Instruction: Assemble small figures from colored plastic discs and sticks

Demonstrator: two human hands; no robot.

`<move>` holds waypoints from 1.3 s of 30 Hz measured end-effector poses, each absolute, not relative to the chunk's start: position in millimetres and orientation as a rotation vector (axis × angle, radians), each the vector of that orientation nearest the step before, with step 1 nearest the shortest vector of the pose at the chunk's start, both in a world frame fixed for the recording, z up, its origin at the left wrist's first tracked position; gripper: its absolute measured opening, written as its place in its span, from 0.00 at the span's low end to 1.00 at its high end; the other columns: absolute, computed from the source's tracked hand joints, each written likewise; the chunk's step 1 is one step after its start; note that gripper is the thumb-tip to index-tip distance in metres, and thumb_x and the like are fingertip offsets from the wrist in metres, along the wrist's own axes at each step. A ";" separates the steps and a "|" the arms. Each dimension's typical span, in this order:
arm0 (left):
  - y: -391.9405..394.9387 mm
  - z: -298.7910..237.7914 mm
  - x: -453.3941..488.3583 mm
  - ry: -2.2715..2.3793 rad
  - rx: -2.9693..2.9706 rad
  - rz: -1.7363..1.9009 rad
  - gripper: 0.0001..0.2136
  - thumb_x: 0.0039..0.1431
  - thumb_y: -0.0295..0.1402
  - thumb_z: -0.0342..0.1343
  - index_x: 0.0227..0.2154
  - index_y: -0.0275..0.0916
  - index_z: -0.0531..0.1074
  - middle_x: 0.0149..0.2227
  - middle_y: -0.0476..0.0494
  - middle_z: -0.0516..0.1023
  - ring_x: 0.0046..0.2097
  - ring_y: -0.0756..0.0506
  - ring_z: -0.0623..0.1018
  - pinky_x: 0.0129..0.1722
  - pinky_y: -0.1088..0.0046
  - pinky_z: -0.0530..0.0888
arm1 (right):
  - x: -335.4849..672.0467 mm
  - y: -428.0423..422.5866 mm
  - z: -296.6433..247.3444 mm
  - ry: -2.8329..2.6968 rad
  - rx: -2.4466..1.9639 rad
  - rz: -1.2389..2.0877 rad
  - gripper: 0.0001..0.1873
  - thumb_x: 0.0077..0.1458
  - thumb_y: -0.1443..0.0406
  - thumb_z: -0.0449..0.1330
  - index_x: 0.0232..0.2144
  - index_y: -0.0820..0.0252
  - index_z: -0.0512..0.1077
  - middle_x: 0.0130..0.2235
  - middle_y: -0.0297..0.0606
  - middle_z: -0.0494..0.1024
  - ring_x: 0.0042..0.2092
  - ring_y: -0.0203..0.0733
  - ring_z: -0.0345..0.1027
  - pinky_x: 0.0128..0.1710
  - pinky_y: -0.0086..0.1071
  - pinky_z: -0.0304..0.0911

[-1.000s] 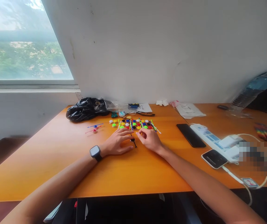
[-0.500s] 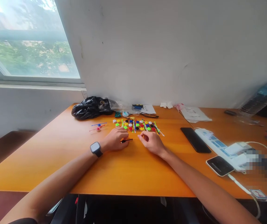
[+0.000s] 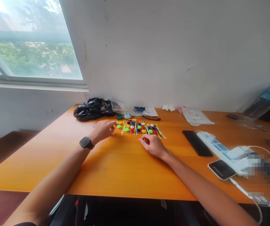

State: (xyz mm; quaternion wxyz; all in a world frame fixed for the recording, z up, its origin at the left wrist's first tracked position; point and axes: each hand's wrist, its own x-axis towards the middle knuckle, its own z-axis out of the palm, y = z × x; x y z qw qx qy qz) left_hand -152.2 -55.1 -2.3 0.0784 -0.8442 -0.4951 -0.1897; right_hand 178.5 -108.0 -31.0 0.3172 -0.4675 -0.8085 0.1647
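My left hand [image 3: 104,130], with a watch on its wrist, is over the left end of the coloured pieces. Its fingers are pinched on a small black stick [image 3: 112,127], mostly hidden by them. My right hand [image 3: 154,145] lies on the table just in front of the pieces, fingers curled in, and nothing shows in it. Beyond both hands are several round button-like discs in rows, among them a green disc [image 3: 127,130] and a red disc [image 3: 132,131]. Thin plastic sticks [image 3: 123,128] in green, white, blue and yellow lie between them.
A black plastic bag [image 3: 91,110] sits at the back left by the wall. On the right are a black phone [image 3: 197,143], a white power strip [image 3: 216,146] with cables, and a second phone [image 3: 221,169]. A large clear bottle [image 3: 258,102] lies at the far right.
My left hand has moved left and away from me with the black stick, and now covers most of the blue and red pieces there. My right hand has stayed in place.
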 end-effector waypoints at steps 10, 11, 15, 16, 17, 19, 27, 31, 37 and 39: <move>-48.7 -22.2 -154.5 -1.291 -2.522 -0.749 0.17 0.65 0.28 0.54 0.54 0.42 0.78 0.54 0.40 0.81 0.55 0.35 0.73 0.56 0.55 0.73 | 177.0 -110.5 -29.5 -2.145 -1.267 0.429 0.14 0.67 0.60 0.63 0.29 0.58 0.75 0.23 0.30 0.72 0.26 0.38 0.65 0.28 0.30 0.51; -49.4 -24.7 -149.9 -1.264 -2.547 -0.748 0.17 0.67 0.29 0.53 0.56 0.42 0.77 0.56 0.40 0.80 0.55 0.35 0.73 0.57 0.54 0.73 | 177.1 -110.4 -29.5 -2.148 -1.266 0.423 0.14 0.67 0.61 0.63 0.29 0.58 0.75 0.23 0.30 0.72 0.26 0.38 0.65 0.28 0.30 0.51; -51.3 -29.7 -137.1 -1.256 -2.573 -0.706 0.16 0.71 0.32 0.52 0.57 0.43 0.77 0.54 0.41 0.82 0.52 0.36 0.73 0.55 0.54 0.73 | 177.0 -110.2 -29.7 -2.157 -1.261 0.413 0.13 0.67 0.62 0.64 0.29 0.58 0.75 0.24 0.30 0.73 0.26 0.36 0.65 0.28 0.30 0.51; -51.6 -30.0 -135.6 -1.267 -2.564 -0.702 0.14 0.71 0.33 0.53 0.55 0.43 0.78 0.52 0.41 0.83 0.50 0.36 0.74 0.54 0.54 0.73 | 177.0 -110.3 -29.6 -2.159 -1.259 0.412 0.13 0.67 0.62 0.65 0.29 0.58 0.75 0.24 0.29 0.73 0.26 0.36 0.65 0.28 0.30 0.50; -52.0 -30.1 -134.6 -1.280 -2.553 -0.703 0.13 0.71 0.33 0.53 0.52 0.43 0.79 0.49 0.41 0.84 0.48 0.36 0.74 0.52 0.55 0.73 | 176.9 -110.6 -29.6 -2.163 -1.258 0.412 0.13 0.67 0.62 0.65 0.29 0.58 0.75 0.24 0.29 0.73 0.26 0.36 0.65 0.28 0.30 0.50; -52.9 -29.9 -133.0 -1.309 -2.545 -0.706 0.10 0.71 0.34 0.53 0.46 0.42 0.79 0.44 0.41 0.83 0.46 0.37 0.75 0.49 0.57 0.73 | 176.9 -111.2 -29.4 -2.171 -1.261 0.412 0.13 0.67 0.63 0.65 0.29 0.58 0.75 0.24 0.29 0.73 0.26 0.36 0.65 0.28 0.30 0.50; -53.9 -36.1 -121.2 -1.379 -2.664 -0.823 0.07 0.70 0.32 0.51 0.43 0.41 0.74 0.45 0.40 0.77 0.39 0.43 0.78 0.42 0.66 0.75 | 176.5 -113.0 -27.9 -2.208 -1.269 0.423 0.12 0.68 0.63 0.64 0.30 0.58 0.76 0.25 0.31 0.73 0.27 0.37 0.66 0.29 0.30 0.51; -53.1 -39.9 -119.0 -1.353 -2.694 -0.859 0.10 0.72 0.31 0.48 0.48 0.40 0.73 0.45 0.39 0.76 0.44 0.41 0.78 0.47 0.64 0.76 | 176.5 -112.6 -28.0 -2.225 -1.254 0.433 0.11 0.68 0.64 0.65 0.31 0.58 0.76 0.26 0.30 0.74 0.28 0.37 0.66 0.29 0.30 0.51; -54.7 -32.4 -118.8 -1.202 -2.802 -0.770 0.19 0.74 0.28 0.43 0.61 0.38 0.70 0.59 0.34 0.76 0.58 0.37 0.74 0.61 0.56 0.72 | 178.0 -112.4 -28.0 -2.246 -1.248 0.429 0.10 0.68 0.64 0.65 0.31 0.58 0.76 0.26 0.30 0.74 0.28 0.36 0.65 0.29 0.30 0.51; -55.0 -29.2 -118.1 -1.172 -2.830 -0.730 0.18 0.74 0.28 0.43 0.57 0.40 0.74 0.56 0.36 0.78 0.55 0.38 0.75 0.60 0.57 0.72 | 178.0 -112.8 -27.0 -2.253 -1.247 0.436 0.10 0.68 0.64 0.65 0.31 0.59 0.77 0.26 0.30 0.74 0.28 0.36 0.65 0.29 0.30 0.51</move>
